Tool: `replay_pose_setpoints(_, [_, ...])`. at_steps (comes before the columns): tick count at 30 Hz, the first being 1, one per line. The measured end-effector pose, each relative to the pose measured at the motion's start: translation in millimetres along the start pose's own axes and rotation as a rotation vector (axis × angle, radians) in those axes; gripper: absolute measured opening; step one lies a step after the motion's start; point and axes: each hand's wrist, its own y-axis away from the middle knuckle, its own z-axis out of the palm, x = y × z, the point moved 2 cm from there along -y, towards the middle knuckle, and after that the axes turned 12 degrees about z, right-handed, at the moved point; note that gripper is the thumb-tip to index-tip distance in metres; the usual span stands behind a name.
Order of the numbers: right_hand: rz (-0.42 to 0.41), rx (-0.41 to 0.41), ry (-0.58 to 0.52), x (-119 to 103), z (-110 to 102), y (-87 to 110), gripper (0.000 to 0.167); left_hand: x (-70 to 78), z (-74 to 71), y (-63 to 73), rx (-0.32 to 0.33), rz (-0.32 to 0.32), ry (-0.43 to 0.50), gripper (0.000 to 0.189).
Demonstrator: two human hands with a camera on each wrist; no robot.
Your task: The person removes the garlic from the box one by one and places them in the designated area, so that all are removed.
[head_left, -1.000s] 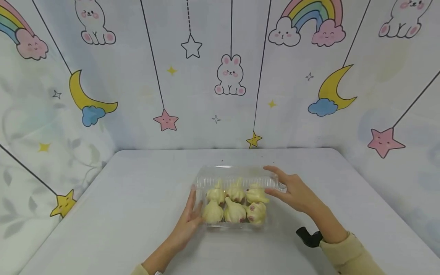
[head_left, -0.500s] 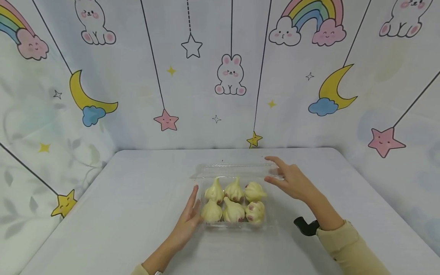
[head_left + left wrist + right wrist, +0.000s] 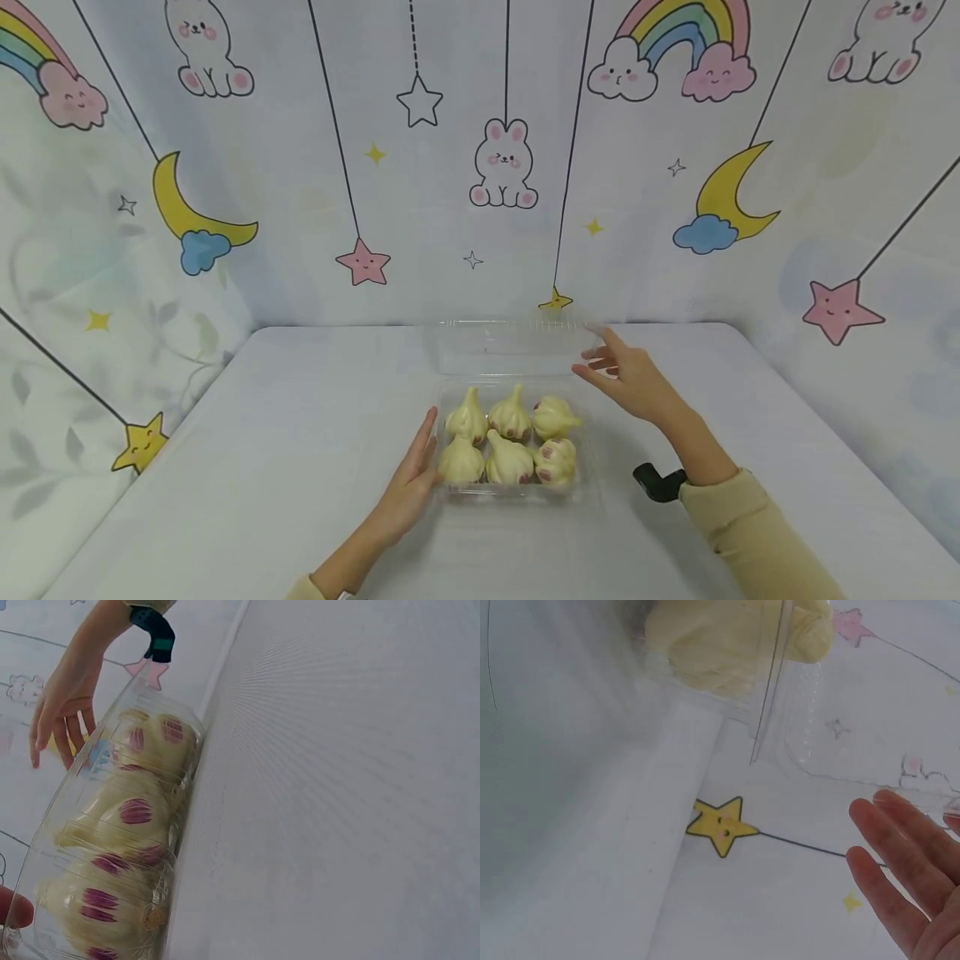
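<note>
A clear plastic clamshell box (image 3: 588, 479) stands on the table with its lid (image 3: 517, 350) raised and tipped back. Several garlic bulbs (image 3: 510, 460) sit inside in two rows. Straight fingers of my left hand (image 3: 405, 492) rest along the box's left wall; part of one digit shows at its rim in the left wrist view. By the lid's right edge is my right hand (image 3: 633, 383), fingers spread and extended, pinching nothing. Whether its fingertips touch the lid is hard to tell. In the right wrist view the lid's clear edge (image 3: 885, 789) passes just beyond the fingers.
The white table (image 3: 300, 417) ends at a far edge behind the lid. A cloth backdrop (image 3: 420, 192) printed with stars, moons and rabbits hangs behind and at both sides. A black wrist-worn piece (image 3: 660, 482) juts from the right wrist.
The lid has swung up and back from over the garlic. My right hand has moved away from me along with it. My left hand has stayed at the box's left side.
</note>
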Motion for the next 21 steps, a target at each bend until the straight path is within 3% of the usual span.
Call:
replay_pose_setpoints(9, [-0.127,0.107,-0.039,14,6,-13.9,0.069,-0.1,1.8,-2.0,0.005,-0.003,-0.019,0.079])
replay_pose_setpoints(21, [-0.063,0.114,-0.076,26,17,-41.4,0.079,2.8,-0.1,0.6,-0.011,-0.015,-0.010,0.076])
